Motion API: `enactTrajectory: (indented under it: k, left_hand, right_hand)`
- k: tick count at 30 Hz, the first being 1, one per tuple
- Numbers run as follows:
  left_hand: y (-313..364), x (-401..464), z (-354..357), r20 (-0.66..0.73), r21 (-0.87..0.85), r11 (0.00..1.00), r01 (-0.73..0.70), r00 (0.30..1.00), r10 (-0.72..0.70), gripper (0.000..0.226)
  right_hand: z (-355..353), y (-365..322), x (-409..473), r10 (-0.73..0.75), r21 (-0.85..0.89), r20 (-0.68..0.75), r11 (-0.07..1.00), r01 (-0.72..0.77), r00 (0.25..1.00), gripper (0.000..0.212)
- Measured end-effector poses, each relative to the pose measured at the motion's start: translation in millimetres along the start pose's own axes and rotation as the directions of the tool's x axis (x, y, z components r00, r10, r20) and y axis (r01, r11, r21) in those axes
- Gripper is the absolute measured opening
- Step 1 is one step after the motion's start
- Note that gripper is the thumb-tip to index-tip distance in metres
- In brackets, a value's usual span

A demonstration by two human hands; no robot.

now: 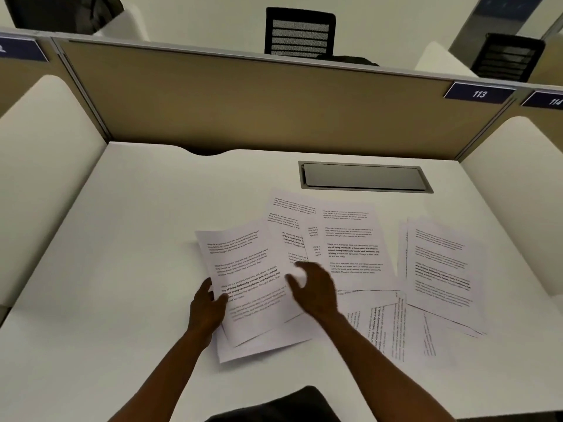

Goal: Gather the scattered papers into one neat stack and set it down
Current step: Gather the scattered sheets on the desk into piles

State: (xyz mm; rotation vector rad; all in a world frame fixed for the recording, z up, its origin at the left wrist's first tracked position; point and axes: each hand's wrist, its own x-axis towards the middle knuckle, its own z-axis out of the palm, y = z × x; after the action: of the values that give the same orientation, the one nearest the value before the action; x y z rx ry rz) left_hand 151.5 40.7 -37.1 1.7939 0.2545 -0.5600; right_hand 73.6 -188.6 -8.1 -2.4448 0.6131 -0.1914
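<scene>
**Gathering loose sheets on a study desk: the partial bundle and the sheets left to collect**

I am holding a small bundle of sheets (249, 287) in my left hand (207, 306), pinching its left edge with the thumb lying on the printed face and the fingers hidden beneath. The bundle is sitting tilted, well in front of the metal cable hatch (365, 177) and to its left. My right hand (313, 289) is hovering over the bundle's right side with fingers spread and curled, gripping nothing. The remaining papers are lying fanned across the desk (137, 239): an overlapping group (350, 239) directly in front of the hatch, a separate pile (441, 263) in front of its right end, and sideways sheets (390, 324) nearer to me than both.

I am judging these sheets to be light, thin and floppy; single ones will sag if lifted by a corner and will slide easily over the smooth desk and over one another. The sensible hold is along a long edge, thumb on top and fingers under, sliding each sheet flat onto the bundle. Squaring will probably need both hands tapping the edges against the desk.
</scene>
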Motion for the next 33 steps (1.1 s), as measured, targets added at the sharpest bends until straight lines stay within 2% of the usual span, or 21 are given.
enactTrajectory:
  k: [2,4,7,10,15,20,23,27,29,31,33]
  left_hand:
    - [-1,-2,-1,-0.015,0.037,0.999,-0.021,1.0,0.022,0.064]
    - [-2,-5,-3,-0.02,0.047,0.997,-0.062,0.998,0.063,0.074]
    - [-1,-8,-4,-0.034,0.064,0.992,-0.108,0.993,0.11,0.09]
    - [2,-9,-2,-0.077,0.117,0.986,-0.118,0.989,0.128,0.097]
    - [-2,-6,-2,-0.091,0.131,0.989,-0.073,0.992,0.085,0.086]
    - [-5,-13,-3,-0.057,0.125,0.987,-0.1,0.993,0.108,0.083]
    - [-4,-17,-4,-0.049,0.12,0.984,-0.13,0.989,0.137,0.081]
    - [2,-20,-2,-0.058,-0.006,0.998,-0.064,0.996,0.063,0.063]
    - [5,-19,-3,-0.062,-0.033,0.999,-0.03,0.998,0.028,0.064]
    - [4,-17,-1,-0.075,-0.007,0.999,-0.047,0.996,0.047,0.072]
    - [3,-15,-3,-0.066,0.103,0.991,-0.085,0.994,0.092,0.077]
  right_hand:
    - [-16,25,16,0.171,-0.101,-0.024,0.98,-0.173,0.985,0.057]
    - [-26,46,25,0.327,-0.202,0.035,0.928,-0.314,0.944,0.068]
    - [-25,64,26,0.392,-0.301,0.127,0.89,-0.341,0.911,0.075]
    - [-21,68,23,0.349,-0.329,0.1,0.895,-0.3,0.932,0.067]
    - [-20,59,18,0.191,-0.345,-0.012,0.921,-0.183,0.982,0.046]
    - [-13,24,10,0.079,-0.151,-0.062,0.985,-0.088,0.995,0.03]
    - [5,-11,-9,0.001,-0.014,0.009,1.0,-0.001,1.0,0.025]
    - [37,-44,-35,-0.11,0.034,0.144,0.994,0.106,0.983,0.041]
    - [49,-54,-43,-0.149,0.044,0.211,0.989,0.143,0.966,0.05]
    - [54,-57,-47,-0.183,0.052,0.312,0.983,0.176,0.932,0.061]
    - [54,-56,-48,-0.204,0.072,0.398,0.979,0.192,0.894,0.066]
